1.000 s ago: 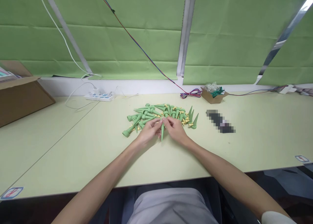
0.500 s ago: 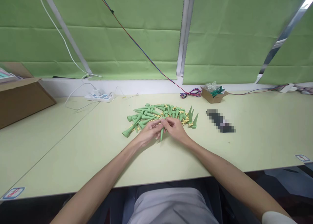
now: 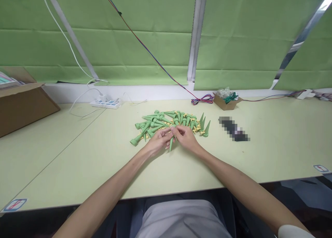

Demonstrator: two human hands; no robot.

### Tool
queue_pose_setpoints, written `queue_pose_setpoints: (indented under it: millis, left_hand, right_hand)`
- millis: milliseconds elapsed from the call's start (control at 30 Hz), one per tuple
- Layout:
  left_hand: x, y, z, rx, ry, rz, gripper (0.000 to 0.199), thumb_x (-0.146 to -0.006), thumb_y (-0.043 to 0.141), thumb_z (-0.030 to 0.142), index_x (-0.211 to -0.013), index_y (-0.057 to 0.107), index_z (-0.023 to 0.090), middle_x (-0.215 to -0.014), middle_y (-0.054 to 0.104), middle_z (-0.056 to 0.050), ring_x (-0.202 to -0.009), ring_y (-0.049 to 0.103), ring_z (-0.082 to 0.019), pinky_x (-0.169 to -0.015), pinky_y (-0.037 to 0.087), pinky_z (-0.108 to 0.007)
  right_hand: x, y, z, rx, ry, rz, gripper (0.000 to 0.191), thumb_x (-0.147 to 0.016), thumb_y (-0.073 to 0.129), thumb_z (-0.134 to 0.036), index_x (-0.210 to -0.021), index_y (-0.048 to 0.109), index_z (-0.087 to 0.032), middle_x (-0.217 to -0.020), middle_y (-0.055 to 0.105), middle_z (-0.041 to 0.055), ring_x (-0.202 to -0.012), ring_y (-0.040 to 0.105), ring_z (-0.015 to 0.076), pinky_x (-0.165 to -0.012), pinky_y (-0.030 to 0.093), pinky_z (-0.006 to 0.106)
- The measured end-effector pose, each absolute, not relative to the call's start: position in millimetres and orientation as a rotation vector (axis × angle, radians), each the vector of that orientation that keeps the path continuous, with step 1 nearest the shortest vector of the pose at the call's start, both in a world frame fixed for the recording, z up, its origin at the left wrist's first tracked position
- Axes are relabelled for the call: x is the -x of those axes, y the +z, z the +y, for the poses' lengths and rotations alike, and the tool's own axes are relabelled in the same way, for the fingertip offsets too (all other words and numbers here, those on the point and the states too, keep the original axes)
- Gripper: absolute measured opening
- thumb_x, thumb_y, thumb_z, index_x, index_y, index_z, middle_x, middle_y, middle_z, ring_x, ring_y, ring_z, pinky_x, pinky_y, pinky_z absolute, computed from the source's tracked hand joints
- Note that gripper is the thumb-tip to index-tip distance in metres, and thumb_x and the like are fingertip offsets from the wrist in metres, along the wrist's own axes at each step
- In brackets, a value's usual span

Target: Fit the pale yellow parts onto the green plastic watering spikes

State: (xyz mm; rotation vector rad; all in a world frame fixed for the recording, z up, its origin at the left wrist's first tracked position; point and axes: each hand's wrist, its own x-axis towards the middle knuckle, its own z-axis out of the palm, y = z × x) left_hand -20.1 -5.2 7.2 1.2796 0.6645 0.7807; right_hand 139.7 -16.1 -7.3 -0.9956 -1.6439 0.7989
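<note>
Between my two hands is a green plastic plant watering spike (image 3: 171, 145), its pointed end hanging down toward me. My left hand (image 3: 158, 140) is closed around its upper part from the left. The fingers of my right hand (image 3: 184, 137) pinch the same spike near its top, which they mostly hide. Just beyond my hands spreads a pile of similar green spikes (image 3: 155, 121) with small yellow valve pieces (image 3: 198, 128) among them. A few spikes (image 3: 206, 128) at the pile's right end point upward.
A small cardboard box (image 3: 225, 104) with clear and green items stands at the back, beside coiled red-blue wire (image 3: 203, 99). A pixelated dark object (image 3: 233, 129) lies to the right. At the left are a power strip (image 3: 106, 102) and a large cardboard box (image 3: 27, 108).
The spike's tip has shifted slightly to the left and toward me. Both hands keep their hold, and the pile looks the same.
</note>
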Motion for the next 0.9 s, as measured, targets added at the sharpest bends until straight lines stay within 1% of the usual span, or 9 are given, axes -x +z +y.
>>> queue_pose_setpoints:
  millis: [233,333,467,567,700,800,900]
  left_hand:
    - [21.3,14.2,-6.5,-1.306,0.775,0.721,0.046,-0.078,0.079,0.049,-0.105,0.067,0.014,-0.068,0.057,0.001,-0.047,0.038,-0.004,-0.044,0.034,-0.020]
    - [23.4,20.0,-5.6,-1.401,0.760,0.813,0.048,-0.080,0.076,0.050,-0.110,0.065,0.014,-0.070,0.060,0.000,-0.047,0.042,-0.005,-0.046,0.037,-0.022]
    - [24.7,24.0,-5.2,-1.466,0.809,0.903,0.061,-0.078,0.075,0.053,-0.122,0.056,0.015,-0.068,0.061,0.002,-0.046,0.043,-0.007,-0.047,0.039,-0.023]
    - [25.2,26.1,-6.4,-1.527,0.810,0.925,0.069,-0.078,0.074,0.054,-0.131,0.049,0.018,-0.065,0.060,0.004,-0.046,0.046,-0.009,-0.047,0.040,-0.024]
    - [26.3,27.3,-8.4,-1.696,0.788,1.011,0.065,-0.079,0.072,0.053,-0.130,0.051,0.018,-0.059,0.059,0.004,-0.043,0.046,-0.011,-0.046,0.038,-0.025]
    - [24.9,24.2,-11.0,-1.815,0.748,1.123,0.058,-0.081,0.069,0.049,-0.127,0.055,0.016,-0.049,0.056,0.006,-0.041,0.048,-0.014,-0.049,0.039,-0.027]
    - [22.1,18.1,-13.5,-1.900,0.679,1.188,0.048,-0.081,0.068,0.045,-0.118,0.060,0.015,-0.045,0.056,0.005,-0.041,0.053,-0.018,-0.050,0.039,-0.028]
  right_hand:
    - [-139.2,-5.4,-17.1,1.001,0.778,-1.647,0.050,-0.095,0.049,-0.058,-0.063,0.053,-0.020,-0.056,0.059,-0.0006,-0.052,0.048,0.0129,-0.054,0.036,0.027]
    - [-137.8,-2.9,-18.5,1.026,0.723,-1.643,0.050,-0.096,0.047,-0.058,-0.063,0.054,-0.020,-0.057,0.058,-0.0008,-0.052,0.046,0.0124,-0.054,0.035,0.026]
    - [-136.7,-2.8,-19.5,1.064,0.663,-1.663,0.050,-0.098,0.044,-0.055,-0.065,0.054,-0.020,-0.059,0.057,-0.0011,-0.053,0.044,0.0120,-0.055,0.033,0.026]
    - [-137.4,-5.2,-18.0,1.121,0.593,-1.684,0.049,-0.099,0.044,-0.053,-0.062,0.048,-0.020,-0.055,0.050,-0.0028,-0.053,0.040,0.0117,-0.054,0.029,0.026]
    - [-140.0,-5.0,-15.6,1.195,0.452,-1.606,0.048,-0.098,0.045,-0.052,-0.062,0.040,-0.021,-0.053,0.039,-0.0048,-0.052,0.034,0.0118,-0.054,0.025,0.027]
    - [-142.6,-1.7,-14.9,1.217,0.379,-1.541,0.046,-0.100,0.042,-0.050,-0.063,0.037,-0.022,-0.053,0.036,-0.0048,-0.053,0.032,0.0122,-0.055,0.025,0.028]
    - [-144.0,0.3,-14.7,1.240,0.332,-1.525,0.047,-0.100,0.041,-0.050,-0.063,0.034,-0.023,-0.053,0.035,-0.0043,-0.053,0.031,0.0126,-0.055,0.025,0.028]
